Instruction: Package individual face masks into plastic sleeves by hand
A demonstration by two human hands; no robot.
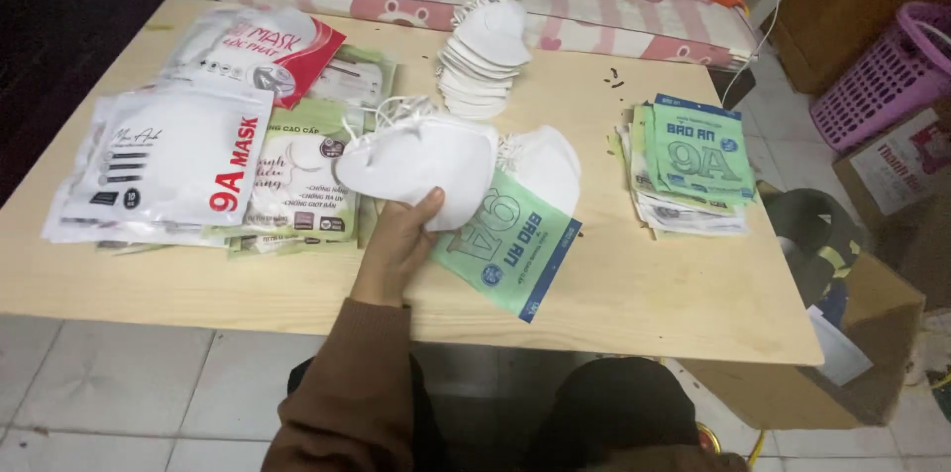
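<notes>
My left hand (394,246), in a brown sleeve, grips a small stack of white folded face masks (421,167) by their lower edge, thumb on top, just above the wooden table (634,294). Right beside the hand a green and white mask packet (515,254) lies tilted on the table. Another white mask (548,163) rests at its upper end; I cannot tell whether it is inside the packet. My right hand is out of sight.
A taller pile of white masks (482,56) stands at the back middle. Several mask packets, white, red and green, (188,165) are spread on the left, and a stack of green packets (693,165) lies on the right. A pink basket (887,71) and cardboard boxes (892,175) stand beyond the right edge.
</notes>
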